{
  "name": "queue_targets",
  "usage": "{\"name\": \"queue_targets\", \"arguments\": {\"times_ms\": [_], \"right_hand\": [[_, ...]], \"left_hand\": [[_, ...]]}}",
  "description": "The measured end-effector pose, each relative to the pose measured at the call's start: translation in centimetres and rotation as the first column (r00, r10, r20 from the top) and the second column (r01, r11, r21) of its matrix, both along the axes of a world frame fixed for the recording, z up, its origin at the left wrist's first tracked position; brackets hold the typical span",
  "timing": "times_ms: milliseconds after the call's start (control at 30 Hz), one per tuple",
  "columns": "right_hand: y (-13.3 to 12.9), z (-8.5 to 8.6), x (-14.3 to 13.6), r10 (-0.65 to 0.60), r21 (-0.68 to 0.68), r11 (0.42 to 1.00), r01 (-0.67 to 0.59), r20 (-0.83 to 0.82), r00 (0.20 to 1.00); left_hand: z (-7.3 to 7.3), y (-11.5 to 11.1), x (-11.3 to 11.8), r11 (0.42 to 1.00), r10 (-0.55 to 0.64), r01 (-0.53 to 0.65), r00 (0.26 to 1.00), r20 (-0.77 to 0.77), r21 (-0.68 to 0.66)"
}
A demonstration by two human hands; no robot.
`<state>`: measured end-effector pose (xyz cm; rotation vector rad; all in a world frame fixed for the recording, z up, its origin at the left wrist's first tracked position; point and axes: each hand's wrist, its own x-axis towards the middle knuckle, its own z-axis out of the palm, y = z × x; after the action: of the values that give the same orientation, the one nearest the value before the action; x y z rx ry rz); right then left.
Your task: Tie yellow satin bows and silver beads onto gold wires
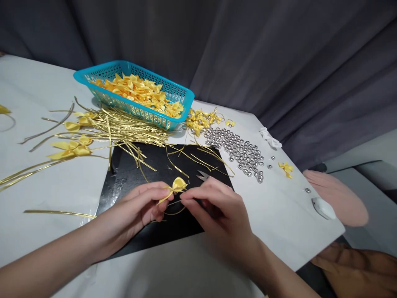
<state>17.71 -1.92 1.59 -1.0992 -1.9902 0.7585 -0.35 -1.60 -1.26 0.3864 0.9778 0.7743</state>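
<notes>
Between thumb and fingers, my left hand (145,205) pinches a yellow ribbon bow (179,185) above a black mat (124,174). Just to its right, my right hand (220,203) is closed in a pinch on a thin gold wire tie (176,202) that runs to the bow. The grey pointed blades of small scissors (203,175) stick out beyond my right hand; their handles are hidden, so whether that hand also holds them is unclear. Cut gold ties (178,165) lie on the mat's far part.
A blue basket (133,103) of yellow bows stands at the back, with a heap of gold ties (130,126) before it. Silver beads (238,149) spread to the right. A white rounded device (323,208) sits near the table's right edge.
</notes>
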Motion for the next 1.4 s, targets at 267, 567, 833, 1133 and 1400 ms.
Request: {"name": "queue_targets", "arguments": {"times_ms": [267,567,833,1133,1400], "right_hand": [[-1.0,0.1,-0.5,-0.039,0.142,0.989,0.043,-0.028,0.999],[-1.6,0.5,-1.2,-0.154,-0.237,0.959,0.156,0.029,0.988],[-1.6,0.4,-1.3,-0.017,-0.204,0.978,0.040,0.114,0.993],[-1.0,0.4,-1.8,0.126,-0.269,0.957,-0.104,0.066,0.990],[-1.0,0.6,-2.0,0.103,-0.259,0.962,-0.086,0.052,0.993]], "left_hand": [[-0.2,0.0,-0.1,0.988,-0.099,0.095,0.995,0.027,0.122],[0.1,0.1,0.0,0.990,-0.097,0.093,0.995,0.033,0.109],[-0.2,-0.1,-0.1,0.988,-0.092,0.088,0.996,0.022,0.125],[0.0,-0.2,-0.1,1.000,-0.008,0.008,1.000,0.007,0.019],[-0.1,-0.1,0.1,1.000,0.012,-0.010,0.999,0.052,-0.024]]}}
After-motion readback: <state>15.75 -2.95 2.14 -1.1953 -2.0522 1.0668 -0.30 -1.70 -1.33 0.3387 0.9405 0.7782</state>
